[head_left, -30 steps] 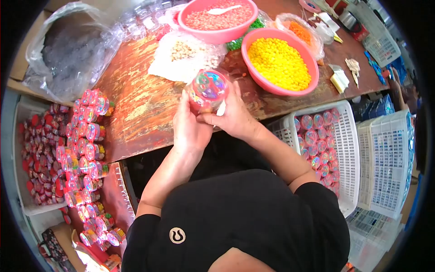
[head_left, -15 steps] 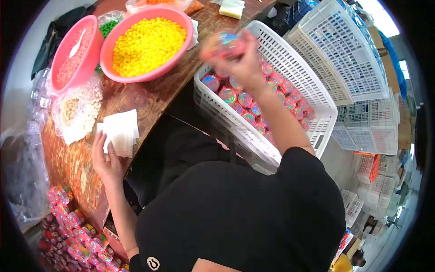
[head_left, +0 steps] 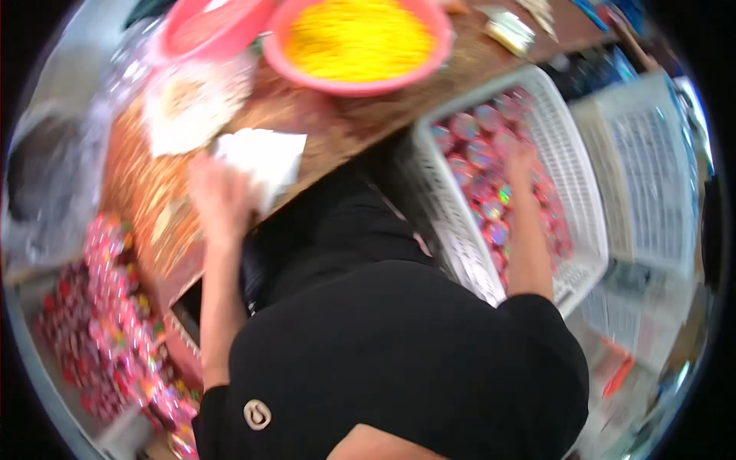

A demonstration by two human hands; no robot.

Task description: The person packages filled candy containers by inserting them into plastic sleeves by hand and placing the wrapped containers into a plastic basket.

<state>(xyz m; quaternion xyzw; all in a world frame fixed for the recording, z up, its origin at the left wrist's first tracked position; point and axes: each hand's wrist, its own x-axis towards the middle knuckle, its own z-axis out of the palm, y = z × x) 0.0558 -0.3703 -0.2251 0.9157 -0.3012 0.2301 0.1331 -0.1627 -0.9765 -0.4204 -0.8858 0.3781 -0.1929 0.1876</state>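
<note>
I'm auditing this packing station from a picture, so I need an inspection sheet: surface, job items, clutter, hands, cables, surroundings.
Surface: brown wooden tabletop, finish worn and patchy.
Job's things: round, shiny-topped jars crowded in a white slotted basket beside the table; white sheets lie near the table's edge.
Clutter: pink bowl of yellow pieces, pink bowl of pink pieces, and pale pieces on white plastic.
Hands: left hand at the sheets, contact unclear; right hand at the jars, grasp unclear; both blurred.
Cables: nothing seen.
Surroundings: pale slotted crates beyond the basket; clear plastic bag at the picture's left.
</note>
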